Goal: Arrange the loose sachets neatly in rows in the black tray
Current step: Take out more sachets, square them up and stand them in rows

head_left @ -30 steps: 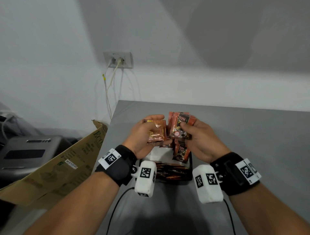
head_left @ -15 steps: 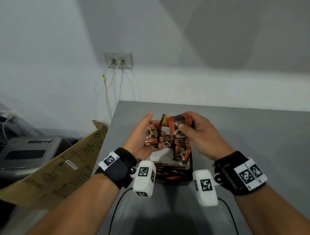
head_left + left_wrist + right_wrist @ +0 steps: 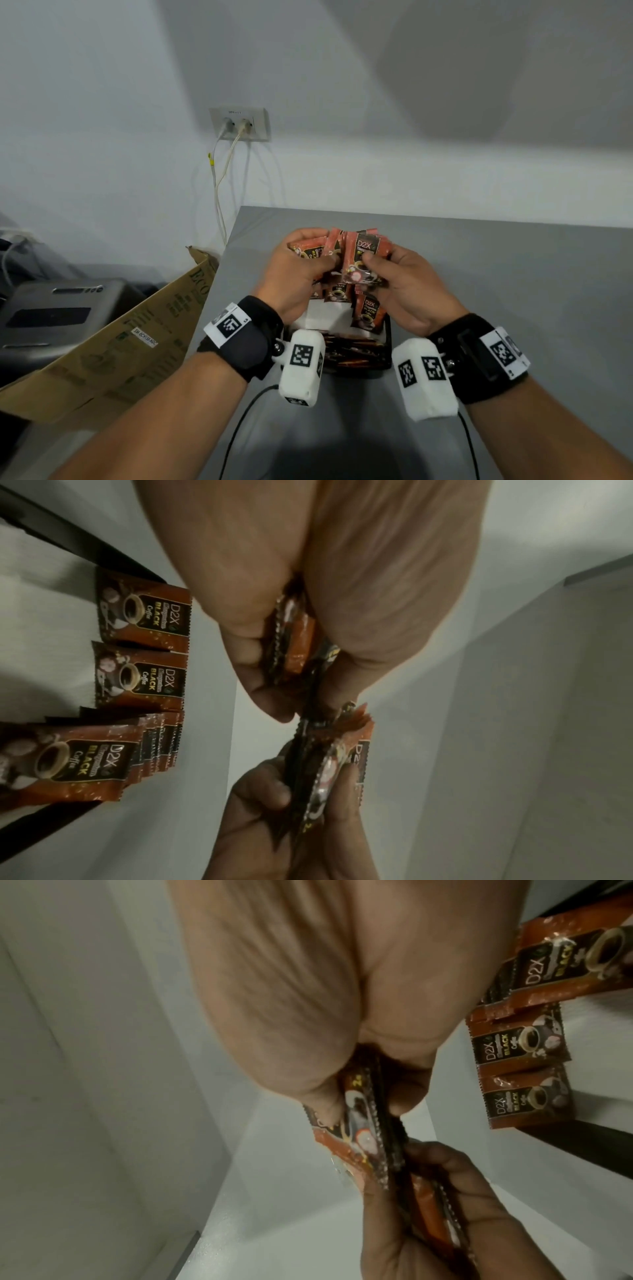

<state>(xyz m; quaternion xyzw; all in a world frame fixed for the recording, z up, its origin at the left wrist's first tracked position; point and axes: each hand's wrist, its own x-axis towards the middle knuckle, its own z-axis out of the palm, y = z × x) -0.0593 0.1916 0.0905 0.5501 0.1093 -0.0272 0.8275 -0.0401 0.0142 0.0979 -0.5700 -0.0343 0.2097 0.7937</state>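
Note:
Both hands are raised over the black tray (image 3: 388,346), each gripping orange-and-black D2X coffee sachets. My left hand (image 3: 301,270) grips a few sachets (image 3: 310,249) between thumb and curled fingers; the left wrist view shows that bunch (image 3: 294,639) edge-on. My right hand (image 3: 394,274) pinches a fanned bunch (image 3: 364,255), which meets the left bunch in the middle. In the right wrist view the right bunch (image 3: 359,1123) is clamped by thumb and fingers. Sachets stand in the tray (image 3: 368,313), in rows (image 3: 143,615) in the left wrist view. The tray's far end is hidden by the hands.
The tray sits on a grey table (image 3: 513,291) near its left edge. A cardboard box (image 3: 113,346) and a grey machine (image 3: 51,315) stand left of the table. Cables hang from a wall socket (image 3: 239,123) behind. White paper (image 3: 325,313) lines the tray bottom.
The left hand, which had spread open half a second ago, has closed on its sachets again. Both hands have come together so the two bunches touch.

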